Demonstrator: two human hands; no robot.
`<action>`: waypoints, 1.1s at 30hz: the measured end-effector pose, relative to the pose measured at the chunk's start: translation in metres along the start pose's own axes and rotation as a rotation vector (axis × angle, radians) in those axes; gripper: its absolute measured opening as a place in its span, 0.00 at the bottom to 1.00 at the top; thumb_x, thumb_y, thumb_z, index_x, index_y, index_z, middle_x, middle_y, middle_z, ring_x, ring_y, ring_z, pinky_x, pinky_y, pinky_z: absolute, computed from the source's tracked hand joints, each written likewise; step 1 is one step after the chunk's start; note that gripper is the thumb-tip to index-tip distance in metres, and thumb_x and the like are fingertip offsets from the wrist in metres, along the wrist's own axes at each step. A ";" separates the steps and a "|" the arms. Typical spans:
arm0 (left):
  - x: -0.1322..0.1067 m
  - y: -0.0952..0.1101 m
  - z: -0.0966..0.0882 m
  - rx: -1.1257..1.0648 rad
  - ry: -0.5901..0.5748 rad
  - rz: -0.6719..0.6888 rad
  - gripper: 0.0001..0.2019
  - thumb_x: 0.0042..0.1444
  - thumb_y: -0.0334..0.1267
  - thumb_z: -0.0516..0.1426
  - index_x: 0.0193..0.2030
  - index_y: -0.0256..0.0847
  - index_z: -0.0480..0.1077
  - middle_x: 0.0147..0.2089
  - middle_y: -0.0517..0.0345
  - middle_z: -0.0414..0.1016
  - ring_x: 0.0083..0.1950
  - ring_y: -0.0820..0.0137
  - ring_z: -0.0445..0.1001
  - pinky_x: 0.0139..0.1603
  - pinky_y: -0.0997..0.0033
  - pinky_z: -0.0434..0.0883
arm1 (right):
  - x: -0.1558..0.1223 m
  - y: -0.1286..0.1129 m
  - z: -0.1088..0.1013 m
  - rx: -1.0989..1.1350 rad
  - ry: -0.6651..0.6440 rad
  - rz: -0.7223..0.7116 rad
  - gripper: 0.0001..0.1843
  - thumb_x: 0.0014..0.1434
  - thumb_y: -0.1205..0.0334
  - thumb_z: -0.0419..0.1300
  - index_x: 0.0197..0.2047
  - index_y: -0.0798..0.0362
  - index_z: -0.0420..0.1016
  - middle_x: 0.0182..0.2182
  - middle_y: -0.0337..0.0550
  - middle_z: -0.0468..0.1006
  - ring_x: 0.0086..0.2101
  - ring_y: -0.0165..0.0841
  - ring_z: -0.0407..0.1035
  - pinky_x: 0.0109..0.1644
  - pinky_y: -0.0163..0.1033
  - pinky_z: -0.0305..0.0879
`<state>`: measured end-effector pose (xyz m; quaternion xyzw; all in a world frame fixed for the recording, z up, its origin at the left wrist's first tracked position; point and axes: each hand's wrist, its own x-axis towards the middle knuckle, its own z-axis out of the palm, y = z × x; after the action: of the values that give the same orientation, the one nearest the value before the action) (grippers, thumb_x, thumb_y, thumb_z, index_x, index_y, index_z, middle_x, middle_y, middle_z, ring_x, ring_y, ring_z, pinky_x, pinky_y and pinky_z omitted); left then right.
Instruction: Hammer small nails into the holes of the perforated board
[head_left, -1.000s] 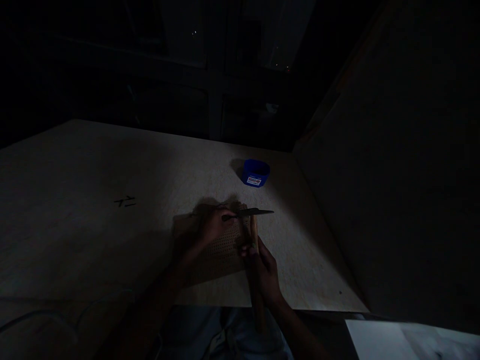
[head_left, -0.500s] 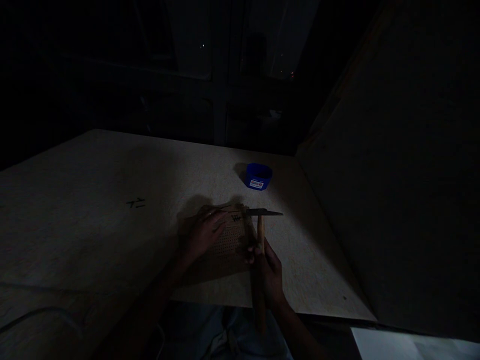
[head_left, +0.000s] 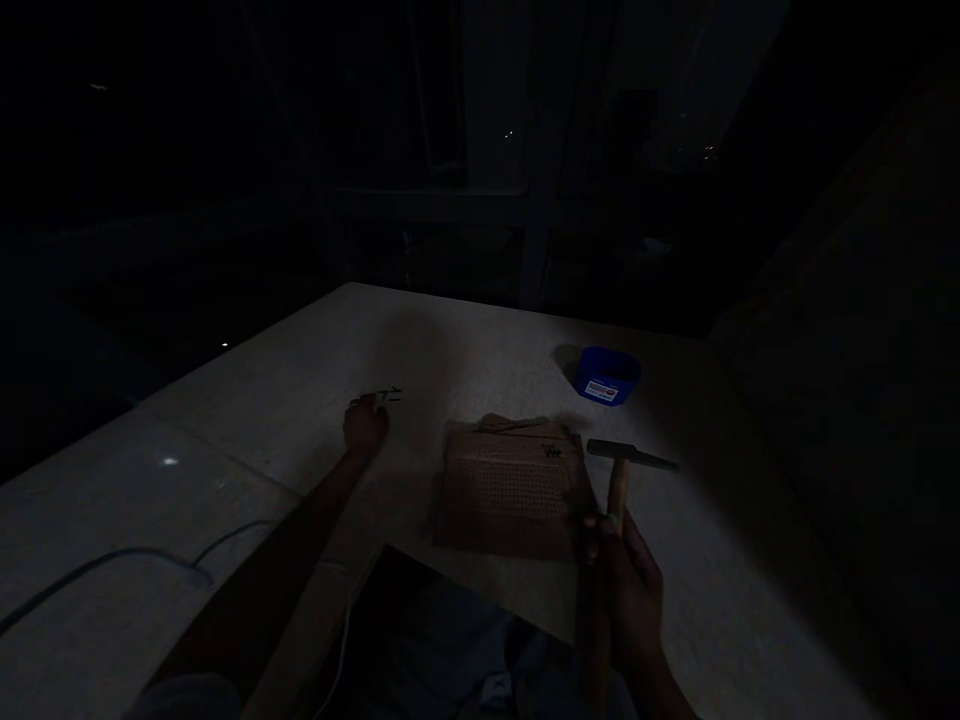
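My right hand [head_left: 630, 585] is closed around the wooden handle of a hammer [head_left: 618, 490], whose metal head stands above the table to the right of the cardboard. My left hand [head_left: 366, 425] reaches out over the table, with its fingertips at several thin dark nails [head_left: 394, 391]. Its fingers look stretched out, though the dim light blurs them. Between the hands lies a flat piece of brown cardboard [head_left: 491, 540] with a grid of small holes. A few small dark nail-like pieces [head_left: 551, 451] show near its upper right corner.
Behind the hammer stands a blue plastic container [head_left: 607, 377] with a white label. Cables [head_left: 112, 555] lie on the pale table [head_left: 480, 340] at the left. A dark panel [head_left: 862, 400] rises along the right side. The room is very dark.
My left hand has left the cardboard and moved left to the nails. My right hand still holds the hammer beside the cardboard. The view has swung to the left.
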<state>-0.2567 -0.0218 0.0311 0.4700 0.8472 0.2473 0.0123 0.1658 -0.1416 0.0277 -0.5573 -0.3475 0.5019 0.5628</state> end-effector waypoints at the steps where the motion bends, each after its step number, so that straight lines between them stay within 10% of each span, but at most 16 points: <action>1: 0.004 -0.005 0.000 0.017 -0.020 0.000 0.19 0.60 0.35 0.53 0.56 0.35 0.73 0.52 0.38 0.77 0.54 0.53 0.75 0.56 0.56 0.71 | 0.000 0.000 0.000 -0.003 0.000 0.010 0.22 0.58 0.42 0.66 0.43 0.53 0.80 0.24 0.37 0.73 0.28 0.35 0.66 0.34 0.38 0.62; 15: 0.027 0.000 -0.003 -0.090 -0.132 0.177 0.10 0.61 0.34 0.53 0.35 0.40 0.76 0.41 0.46 0.79 0.47 0.59 0.77 0.51 0.62 0.72 | 0.002 -0.003 0.002 -0.042 0.044 0.016 0.24 0.55 0.40 0.66 0.43 0.53 0.81 0.26 0.39 0.75 0.30 0.36 0.68 0.35 0.39 0.63; 23: -0.018 0.067 -0.012 -0.517 -0.268 0.328 0.17 0.63 0.51 0.52 0.38 0.41 0.75 0.37 0.51 0.79 0.39 0.63 0.77 0.43 0.62 0.74 | 0.005 -0.003 0.005 0.008 -0.019 -0.045 0.19 0.59 0.44 0.64 0.38 0.52 0.80 0.24 0.39 0.74 0.31 0.36 0.68 0.37 0.38 0.63; 27: -0.053 0.115 -0.002 -0.958 -0.603 0.070 0.23 0.59 0.60 0.59 0.36 0.39 0.73 0.31 0.53 0.77 0.30 0.68 0.75 0.31 0.68 0.73 | 0.006 0.001 0.006 0.032 -0.047 -0.050 0.18 0.61 0.46 0.64 0.40 0.53 0.80 0.27 0.41 0.76 0.31 0.36 0.69 0.37 0.38 0.64; 33: -0.080 0.162 0.011 -1.233 -1.014 -0.291 0.11 0.58 0.43 0.66 0.36 0.37 0.74 0.35 0.50 0.79 0.32 0.72 0.77 0.31 0.75 0.74 | 0.007 0.003 0.008 0.062 -0.044 -0.048 0.19 0.61 0.45 0.63 0.43 0.53 0.80 0.30 0.42 0.79 0.29 0.34 0.68 0.35 0.37 0.64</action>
<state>-0.0815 -0.0111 0.0743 0.3187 0.5026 0.4225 0.6836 0.1596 -0.1330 0.0250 -0.5199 -0.3573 0.5110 0.5839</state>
